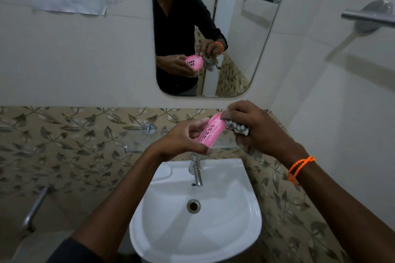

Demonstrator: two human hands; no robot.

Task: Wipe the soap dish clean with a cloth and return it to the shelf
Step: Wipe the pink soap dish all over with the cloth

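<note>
The soap dish (210, 132) is held up over the sink (245, 226), in front of the glass shelf (136, 136), its long axis tilted from lower left to upper right. It is gripped at its lower end by the left hand (181, 142), fingers curled round it. A bunched grey cloth (236, 127) is pressed against the upper end by the right hand (254, 126), which clutches it. The dish is pink plastic, with small drain slots showing.

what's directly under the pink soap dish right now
Below the pink soap dish, held by the left hand, lie the glass shelf, the tap and the white basin. The hands hide part of the shelf.
</note>
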